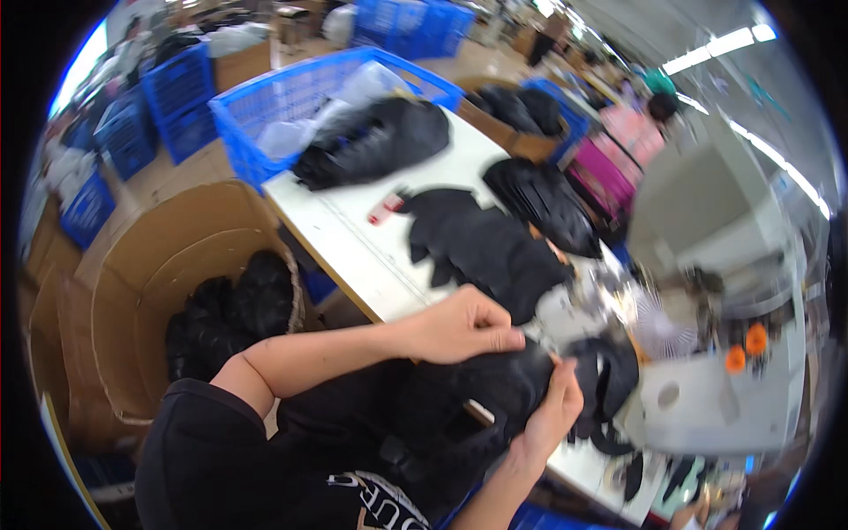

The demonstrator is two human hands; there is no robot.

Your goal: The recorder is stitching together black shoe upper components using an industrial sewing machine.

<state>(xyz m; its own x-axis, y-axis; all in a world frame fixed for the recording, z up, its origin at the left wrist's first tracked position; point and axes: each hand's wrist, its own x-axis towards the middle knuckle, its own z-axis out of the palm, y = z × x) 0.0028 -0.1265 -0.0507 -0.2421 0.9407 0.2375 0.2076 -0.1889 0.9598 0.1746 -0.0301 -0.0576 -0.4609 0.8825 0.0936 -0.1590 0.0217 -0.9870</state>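
Currently, my left hand (455, 329) and right hand (554, 411), fingers curled closed, are pinching a soft black sheet-like piece (505, 378) beside the long white table (353, 252); overlapping flat black pieces (481, 243) on it are seemingly waiting.

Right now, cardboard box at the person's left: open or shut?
Open: the cardboard box has an uncovered top, with black pieces showing inside.

Overlapping flat black pieces (481, 247) are laid on the long white table (360, 254), behind whose far end a blue plastic crate (237, 132) is placed, while a brown open cardboard box (141, 283) is stood at the left and a white orange-knobbed machine (751, 397) at the right.
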